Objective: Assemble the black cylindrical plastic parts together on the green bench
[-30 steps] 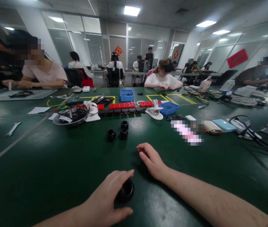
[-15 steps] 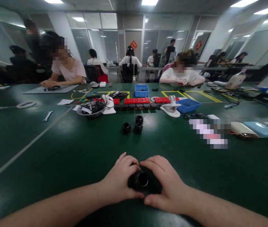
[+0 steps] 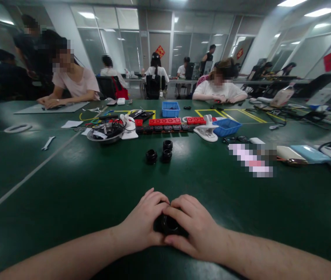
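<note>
A shiny black ring-shaped part [image 3: 170, 224] with a round opening on top is between my two hands, low over the green table [image 3: 95, 194]. My left hand [image 3: 143, 219] curls around its left side, thumb in front and fingers behind. From the right, my right hand [image 3: 197, 225] closes around it too, its fingers over the upper edge and its thumb near my left thumb. Both hands hide much of the part. Farther off stand three similar black parts, one at the left [image 3: 151, 156], one at the back [image 3: 167, 145] and one in front of that [image 3: 167, 156].
Beyond the black parts lie red and black socket strips [image 3: 165, 122], a metal bowl [image 3: 104, 136], a white clip base [image 3: 207, 133] and blue bins [image 3: 170, 110]. A wrench [image 3: 48, 143] lies at the left. Co-workers sit across the table.
My right hand has moved left and closed around the black ring-shaped part, narrowing the gap between my hands. The whole view has shifted slightly.
</note>
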The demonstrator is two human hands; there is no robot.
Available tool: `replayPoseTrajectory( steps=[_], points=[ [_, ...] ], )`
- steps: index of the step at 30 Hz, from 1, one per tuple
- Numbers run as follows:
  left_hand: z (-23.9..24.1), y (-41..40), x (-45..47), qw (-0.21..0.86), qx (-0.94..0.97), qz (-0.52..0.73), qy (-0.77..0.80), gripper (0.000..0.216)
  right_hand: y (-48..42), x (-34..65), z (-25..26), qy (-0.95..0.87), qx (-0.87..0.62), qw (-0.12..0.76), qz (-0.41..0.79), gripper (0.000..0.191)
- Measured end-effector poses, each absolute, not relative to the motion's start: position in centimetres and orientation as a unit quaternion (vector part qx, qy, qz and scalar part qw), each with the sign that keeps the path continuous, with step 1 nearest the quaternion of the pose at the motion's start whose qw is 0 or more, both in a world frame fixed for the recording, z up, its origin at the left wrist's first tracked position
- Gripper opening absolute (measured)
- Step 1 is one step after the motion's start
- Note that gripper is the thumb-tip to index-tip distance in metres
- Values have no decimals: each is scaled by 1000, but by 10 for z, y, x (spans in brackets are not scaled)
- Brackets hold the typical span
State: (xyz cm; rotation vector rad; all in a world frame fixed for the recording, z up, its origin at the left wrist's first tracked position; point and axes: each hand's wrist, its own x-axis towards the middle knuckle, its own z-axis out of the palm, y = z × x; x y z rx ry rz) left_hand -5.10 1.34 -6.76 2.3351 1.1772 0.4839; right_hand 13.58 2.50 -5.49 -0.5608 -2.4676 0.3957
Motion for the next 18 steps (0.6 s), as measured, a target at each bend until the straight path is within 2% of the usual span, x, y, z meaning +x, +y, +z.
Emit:
replayPoseTrajectory(
  steps=[9,14,18],
  points=[
    [-67,13,-44,219,852,159,448,40,27,135,-56,-922,-201,295,149,36],
    [-68,14,-50,226,867,157,415,56,27,137,-54,-926,-198,281,153,37],
    [-70,16,-52,241,863,147,420,49,27,139,-53,-928,-204,272,155,38]
  ],
)
